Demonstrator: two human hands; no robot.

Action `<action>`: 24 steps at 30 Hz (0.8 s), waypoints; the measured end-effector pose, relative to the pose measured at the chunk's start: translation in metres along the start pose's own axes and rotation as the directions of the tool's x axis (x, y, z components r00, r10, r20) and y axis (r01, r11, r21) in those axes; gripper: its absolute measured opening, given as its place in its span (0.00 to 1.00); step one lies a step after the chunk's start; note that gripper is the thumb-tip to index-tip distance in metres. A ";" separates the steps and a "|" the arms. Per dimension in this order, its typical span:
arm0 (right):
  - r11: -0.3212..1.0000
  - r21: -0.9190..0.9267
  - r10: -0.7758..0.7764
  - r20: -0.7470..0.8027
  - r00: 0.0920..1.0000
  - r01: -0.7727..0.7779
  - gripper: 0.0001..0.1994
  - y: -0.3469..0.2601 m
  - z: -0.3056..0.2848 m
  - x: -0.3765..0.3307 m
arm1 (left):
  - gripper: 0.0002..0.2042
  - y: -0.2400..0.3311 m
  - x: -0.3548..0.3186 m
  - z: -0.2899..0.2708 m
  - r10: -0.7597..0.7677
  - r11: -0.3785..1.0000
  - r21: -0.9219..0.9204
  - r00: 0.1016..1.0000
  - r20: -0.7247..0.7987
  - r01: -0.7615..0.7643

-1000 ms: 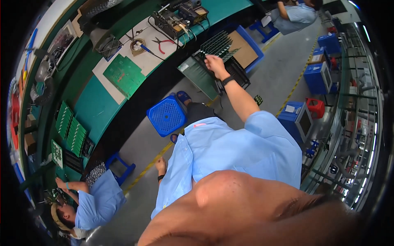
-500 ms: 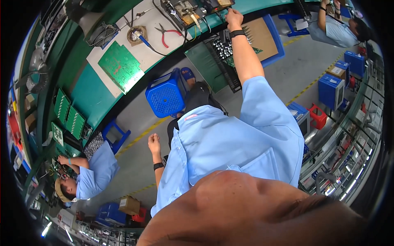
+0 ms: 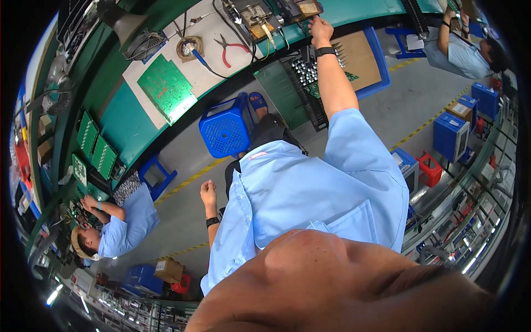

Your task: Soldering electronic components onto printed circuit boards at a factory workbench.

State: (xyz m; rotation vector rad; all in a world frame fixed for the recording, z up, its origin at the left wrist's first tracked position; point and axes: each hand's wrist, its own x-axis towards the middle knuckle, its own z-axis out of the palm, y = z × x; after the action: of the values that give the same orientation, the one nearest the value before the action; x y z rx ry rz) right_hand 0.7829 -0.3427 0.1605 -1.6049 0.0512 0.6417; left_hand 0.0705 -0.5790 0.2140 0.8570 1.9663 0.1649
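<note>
My right hand (image 3: 321,31), with a black band at its wrist, reaches out to the workbench. Its bent fingers meet the front edge of a small dark device with a tan top (image 3: 307,8); what they grip, if anything, is hidden. Beside that device stands a metal bench unit with a pale connector (image 3: 260,21). Low at my left side hangs my left hand (image 3: 208,193), its fingers curled together with nothing visible in them. Red-handled pliers (image 3: 228,50), a blue-handled soldering iron (image 3: 197,56) and a large green circuit board (image 3: 167,88) lie on the bench's white sheet.
A blue stool (image 3: 223,130) stands before the bench. Beneath my right arm sit a blue-rimmed tray (image 3: 381,69) and a dark rack of small parts (image 3: 305,72). Co-workers sit at the left (image 3: 130,224) and far right (image 3: 467,58). Blue bins (image 3: 451,134) stand on the floor.
The surroundings shift slightly down and right in view. My right hand stays at the small device, its fingers shifting a little. The left co-worker's hands have moved; my left hand hangs as before.
</note>
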 end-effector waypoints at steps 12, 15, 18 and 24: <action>1.000 -0.013 0.005 0.046 0.999 -0.004 0.11 0.004 -0.003 -0.012 | 0.16 -0.017 -0.034 0.007 -0.047 0.994 -0.096 0.998 -0.048 0.042; 0.999 -0.033 0.010 0.055 0.998 -0.008 0.11 0.008 -0.004 -0.019 | 0.16 -0.031 -0.041 0.006 -0.066 0.993 -0.103 0.995 -0.074 0.058; 0.999 0.035 -0.026 0.063 0.998 0.023 0.09 0.017 -0.003 -0.027 | 0.15 -0.053 -0.043 -0.007 -0.032 0.991 -0.134 0.996 -0.087 0.021; 0.966 -0.122 -0.215 0.098 0.972 0.227 0.09 0.017 -0.047 -0.065 | 0.19 -0.109 -0.065 -0.036 0.033 0.999 -0.010 0.982 -0.188 -0.036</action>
State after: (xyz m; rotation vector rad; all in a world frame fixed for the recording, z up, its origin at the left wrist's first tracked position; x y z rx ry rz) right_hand 0.7392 -0.4109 0.1732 -1.6800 -0.2347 0.5465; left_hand 0.0070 -0.6927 0.2317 0.8947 2.1236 0.2881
